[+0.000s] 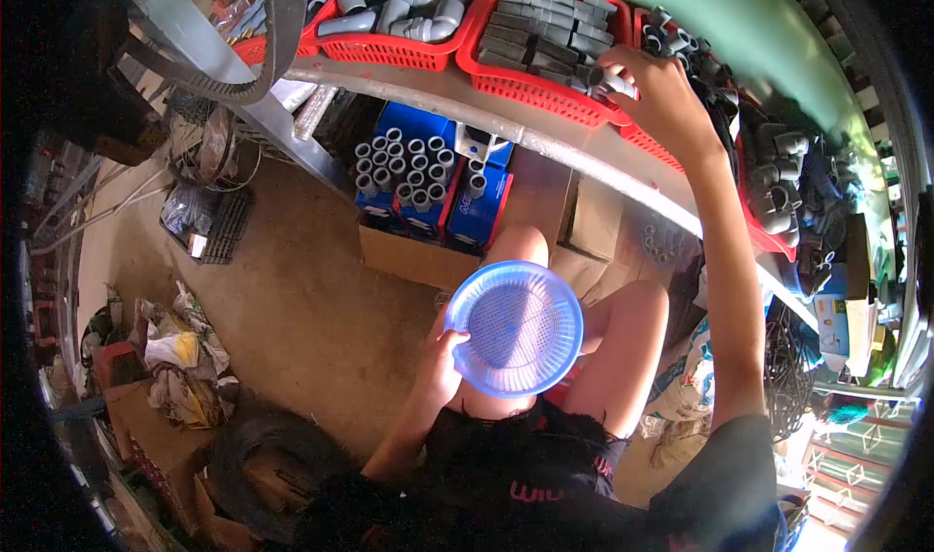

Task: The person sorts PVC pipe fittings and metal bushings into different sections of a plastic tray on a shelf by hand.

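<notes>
A round blue plastic basket (514, 328) with a mesh bottom rests over my lap. My left hand (445, 365) grips its left rim, thumb on the inner side. Up on the shelf, my right hand (654, 90) has its fingers closed around a grey pipe fitting (615, 83) at the right front corner of a red basket (530, 87). Rows of grey fittings (545, 27) fill that red basket.
Another red basket (389, 54) holds grey elbows at the left; more fittings (775, 182) lie at the right. Below the shelf edge (545, 148) stand grey pipes (416, 173) and blue boxes (474, 223). A black coil (248, 474) lies on the floor.
</notes>
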Motion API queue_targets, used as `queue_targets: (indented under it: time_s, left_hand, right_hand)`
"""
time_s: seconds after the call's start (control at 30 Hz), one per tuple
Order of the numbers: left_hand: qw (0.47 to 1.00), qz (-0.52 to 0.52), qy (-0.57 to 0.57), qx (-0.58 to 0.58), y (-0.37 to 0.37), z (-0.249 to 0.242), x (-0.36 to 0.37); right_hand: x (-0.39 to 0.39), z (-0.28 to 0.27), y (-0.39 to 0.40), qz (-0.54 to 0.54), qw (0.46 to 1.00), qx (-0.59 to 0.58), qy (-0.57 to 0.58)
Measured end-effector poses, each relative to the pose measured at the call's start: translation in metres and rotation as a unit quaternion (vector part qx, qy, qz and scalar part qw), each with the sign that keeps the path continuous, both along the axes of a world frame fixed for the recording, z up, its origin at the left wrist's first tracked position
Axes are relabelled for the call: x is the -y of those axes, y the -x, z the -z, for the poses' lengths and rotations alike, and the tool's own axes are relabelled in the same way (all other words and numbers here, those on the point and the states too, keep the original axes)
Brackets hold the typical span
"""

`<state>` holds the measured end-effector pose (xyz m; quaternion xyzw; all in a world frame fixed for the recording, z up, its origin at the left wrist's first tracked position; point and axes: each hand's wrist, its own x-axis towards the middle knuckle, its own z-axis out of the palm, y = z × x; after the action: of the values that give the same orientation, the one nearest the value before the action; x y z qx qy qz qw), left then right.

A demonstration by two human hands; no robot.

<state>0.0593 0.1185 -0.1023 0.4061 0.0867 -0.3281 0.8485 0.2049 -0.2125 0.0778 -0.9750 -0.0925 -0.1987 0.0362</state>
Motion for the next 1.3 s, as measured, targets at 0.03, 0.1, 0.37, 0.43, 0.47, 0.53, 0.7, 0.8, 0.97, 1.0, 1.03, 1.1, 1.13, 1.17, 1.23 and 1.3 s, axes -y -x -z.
queue_targets:
  time_s: [0.03, 0.1, 0.37, 0.43, 0.47, 0.53, 0.7, 0.8, 0.97, 1.0, 1.03, 1.1, 1.13, 1.17, 1.23, 1.3]
  left_hand:
    - [1.000, -0.003, -0.007, -0.004, 0.000, -0.001, 0.000]
    - [1.000, -0.010, -0.016, -0.013, 0.000, -0.001, 0.000]
    - [0.999, -0.016, -0.018, -0.041, -0.004, 0.003, 0.003]
    - [0.999, -0.019, -0.018, -0.047, -0.003, 0.007, 0.002]
    - [0.998, -0.021, -0.019, -0.050, -0.003, 0.008, 0.002]
    - [0.998, -0.026, -0.022, -0.043, -0.003, 0.009, 0.003]
    - [0.998, -0.035, -0.032, -0.047, -0.003, 0.007, 0.004]
    - [0.997, -0.040, -0.031, -0.052, -0.003, 0.011, 0.004]
    - [0.995, -0.062, -0.026, -0.074, -0.004, 0.016, 0.008]
    - [0.996, -0.059, -0.019, -0.069, -0.003, 0.016, 0.009]
    - [0.996, -0.057, -0.013, -0.064, -0.002, 0.016, 0.009]
    - [0.996, -0.059, -0.013, -0.059, -0.002, 0.015, 0.008]
    - [0.996, -0.063, -0.018, -0.060, -0.001, 0.013, 0.008]
    - [0.996, -0.068, -0.023, -0.062, 0.000, 0.011, 0.008]
    - [0.995, -0.067, -0.014, -0.066, 0.001, 0.009, 0.008]
    - [0.996, -0.065, -0.016, -0.064, 0.000, 0.008, 0.008]
  right_hand:
    - [-0.006, -0.007, 0.002, -0.001, 1.000, -0.001, -0.013]
    - [-0.009, -0.014, 0.002, 0.031, 0.999, -0.043, -0.008]
    - [0.002, -0.009, -0.018, -0.055, 0.985, -0.135, -0.094]
    - [0.003, -0.007, -0.018, -0.035, 0.984, -0.141, -0.098]
    - [0.002, -0.004, -0.017, -0.032, 0.987, -0.130, -0.089]
    - [0.003, -0.002, -0.017, -0.030, 0.989, -0.109, -0.095]
    - [0.004, -0.003, -0.012, 0.029, 0.990, -0.102, -0.091]
    - [0.009, 0.005, -0.010, 0.012, 0.983, -0.078, -0.163]
    - [0.011, 0.021, -0.007, 0.033, 0.987, -0.071, -0.138]
    - [0.007, 0.020, -0.005, 0.011, 0.991, -0.058, -0.121]
    - [0.005, 0.016, -0.003, -0.003, 0.992, -0.075, -0.097]
    - [0.000, 0.008, 0.001, -0.006, 0.987, -0.045, -0.151]
    - [-0.003, 0.007, 0.001, -0.008, 0.983, -0.031, -0.179]
    - [-0.001, 0.010, -0.001, -0.025, 0.989, 0.013, -0.143]
    - [-0.016, 0.018, -0.003, -0.035, 0.990, 0.071, -0.117]
    - [-0.026, 0.028, -0.004, -0.035, 0.996, 0.072, -0.046]
